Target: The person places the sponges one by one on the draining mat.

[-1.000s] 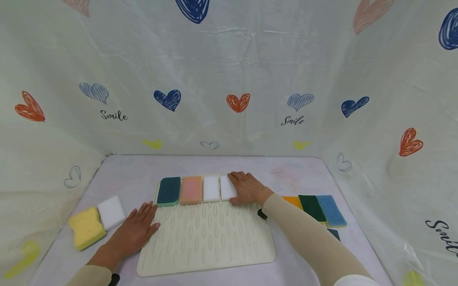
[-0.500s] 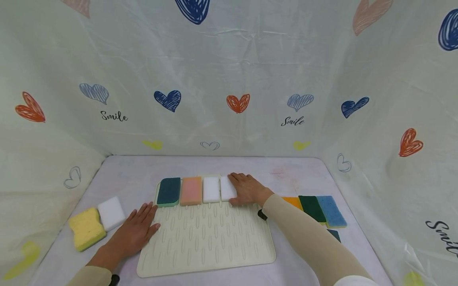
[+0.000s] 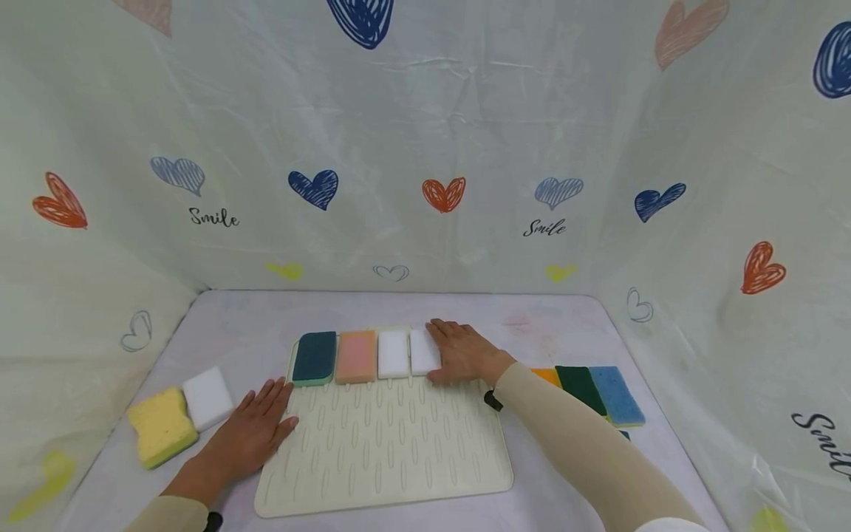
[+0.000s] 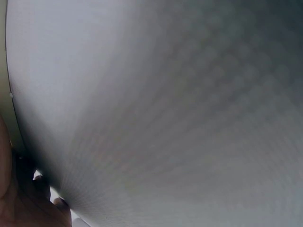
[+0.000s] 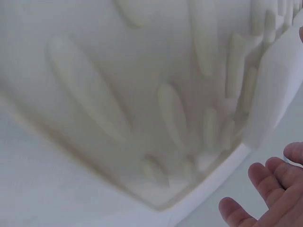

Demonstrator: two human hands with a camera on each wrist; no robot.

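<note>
A cream ridged mat (image 3: 385, 451) lies on the table. Along its far edge stand side by side a dark teal scouring sponge (image 3: 315, 358), a pink-orange sponge (image 3: 356, 356) and two white sponges, the left one (image 3: 393, 353) bare and the right one (image 3: 423, 351) partly behind my right hand (image 3: 467, 355). That hand lies with extended fingers by the right white sponge, thumb against its near corner. My left hand (image 3: 249, 431) rests with straight fingers along the mat's left edge. The left wrist view is mostly blurred table; the right wrist view shows the mat's corner (image 5: 156, 198) beside my fingers.
Left of my left hand lie a yellow sponge (image 3: 162, 426) and a white sponge (image 3: 207, 397). On the right, partly covered by my forearm, are an orange (image 3: 546, 375), a green (image 3: 580, 389) and a blue (image 3: 617, 395) sponge. A heart-printed curtain (image 3: 392, 236) surrounds the table.
Both hands stay nearly where they were. My right forearm has shifted slightly to the right and hides more of the orange sponge and of a dark one beneath it.
</note>
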